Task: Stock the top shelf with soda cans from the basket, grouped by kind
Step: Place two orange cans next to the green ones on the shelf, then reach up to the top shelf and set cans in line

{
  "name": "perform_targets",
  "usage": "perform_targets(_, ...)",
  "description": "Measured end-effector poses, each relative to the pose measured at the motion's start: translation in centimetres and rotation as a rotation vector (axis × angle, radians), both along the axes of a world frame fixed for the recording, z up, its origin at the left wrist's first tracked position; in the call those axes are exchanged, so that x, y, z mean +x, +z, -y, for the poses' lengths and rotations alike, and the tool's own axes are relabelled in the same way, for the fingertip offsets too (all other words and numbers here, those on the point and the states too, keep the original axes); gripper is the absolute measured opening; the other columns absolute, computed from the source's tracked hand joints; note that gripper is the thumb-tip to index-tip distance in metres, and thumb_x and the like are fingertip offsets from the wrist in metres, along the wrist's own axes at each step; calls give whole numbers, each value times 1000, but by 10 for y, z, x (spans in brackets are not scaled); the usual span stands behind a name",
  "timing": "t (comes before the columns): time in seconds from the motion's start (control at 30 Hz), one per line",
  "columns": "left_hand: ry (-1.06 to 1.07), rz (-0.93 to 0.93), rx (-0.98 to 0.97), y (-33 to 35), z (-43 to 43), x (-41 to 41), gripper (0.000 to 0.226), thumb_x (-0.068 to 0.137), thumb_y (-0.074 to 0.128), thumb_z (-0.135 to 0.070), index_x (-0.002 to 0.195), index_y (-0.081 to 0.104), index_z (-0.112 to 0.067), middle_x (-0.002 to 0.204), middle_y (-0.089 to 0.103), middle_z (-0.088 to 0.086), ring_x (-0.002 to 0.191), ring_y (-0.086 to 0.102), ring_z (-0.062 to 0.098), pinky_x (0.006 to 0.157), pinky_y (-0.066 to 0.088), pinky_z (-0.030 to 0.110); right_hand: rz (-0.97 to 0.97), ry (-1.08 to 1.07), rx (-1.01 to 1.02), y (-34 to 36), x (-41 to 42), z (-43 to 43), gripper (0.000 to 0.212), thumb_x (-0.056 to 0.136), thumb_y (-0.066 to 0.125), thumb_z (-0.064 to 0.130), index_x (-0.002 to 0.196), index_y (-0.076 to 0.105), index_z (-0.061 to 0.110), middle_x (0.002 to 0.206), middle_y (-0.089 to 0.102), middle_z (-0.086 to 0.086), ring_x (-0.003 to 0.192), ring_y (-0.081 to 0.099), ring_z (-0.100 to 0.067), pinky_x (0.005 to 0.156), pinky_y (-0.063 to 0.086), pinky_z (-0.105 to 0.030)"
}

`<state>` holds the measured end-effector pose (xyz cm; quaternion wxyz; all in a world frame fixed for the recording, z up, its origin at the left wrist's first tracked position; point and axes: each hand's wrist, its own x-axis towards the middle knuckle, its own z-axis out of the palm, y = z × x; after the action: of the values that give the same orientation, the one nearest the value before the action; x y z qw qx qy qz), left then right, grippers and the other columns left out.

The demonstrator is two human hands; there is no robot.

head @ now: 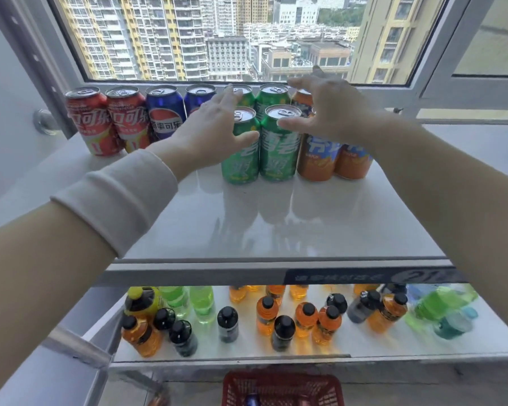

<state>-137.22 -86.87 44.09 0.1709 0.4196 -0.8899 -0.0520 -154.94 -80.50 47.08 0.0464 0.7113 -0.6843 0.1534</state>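
On the white top shelf (276, 224) stand soda cans in a row by kind: two red cola cans (91, 121), two blue cans (165, 112), several green cans (279, 148) and orange cans (320, 153) at the right. My left hand (214, 127) is spread open against the left side of the front green cans, thumb touching one. My right hand (326, 109) hovers open over the green and orange cans, thumb near a green can's top. Neither hand holds a can. The red basket (282, 388) sits at the bottom edge with a blue can top inside.
A window frame (247, 82) runs right behind the cans. Below, a lower shelf (247, 344) holds several small orange, dark and green bottles. A metal shelf rail (247, 271) fronts the top shelf. A grey wall stands at the left.
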Motion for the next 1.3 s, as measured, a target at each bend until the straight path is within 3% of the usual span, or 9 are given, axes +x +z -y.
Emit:
perform_targets(0.33, 89, -1, -142, -7, -130, -1, 64, 91, 51, -36, 143, 27, -8, 150, 30, 11, 138, 28, 26, 115, 20, 41, -61, 72, -78, -29, -2, -127, 63, 90, 52, 43, 142, 34, 13, 148, 34, -9, 140, 24, -25, 113, 19, -39)
perform_targets(0.63, 83, 47, -118, -61, -243, -14, 64, 91, 52, -34, 144, 26, -11, 152, 28, 10, 140, 25, 24, 116, 17, 39, 3, 36, -112, -90, -7, -239, 62, 90, 54, 36, 142, 33, 10, 146, 38, -9, 138, 30, -26, 110, 27, -38)
perform_targets(0.97, 36, 104, -13, -148, -339, 25, 59, 93, 47, -34, 144, 27, -14, 151, 30, 8, 139, 25, 25, 114, 16, 39, 40, -22, 73, -192, 42, -344, 59, 93, 51, 32, 143, 31, 8, 145, 38, -14, 141, 24, -28, 113, 21, -39)
perform_targets(1.1, 40, 121, 69, -195, -356, 37, 59, 92, 48, -33, 144, 26, -13, 148, 33, 9, 136, 29, 27, 110, 20, 39, 75, -47, 154, -249, 56, -368, 58, 91, 52, 31, 141, 34, 7, 143, 41, -15, 137, 30, -31, 111, 28, -41)
perform_targets(1.3, 39, 128, 235, -277, -356, 34, 57, 92, 49, -30, 142, 30, -10, 146, 37, 10, 136, 31, 27, 111, 20, 38, 174, -129, 318, -334, 47, -374, 60, 92, 51, 33, 142, 32, 7, 146, 37, -13, 140, 26, -28, 112, 24, -37)
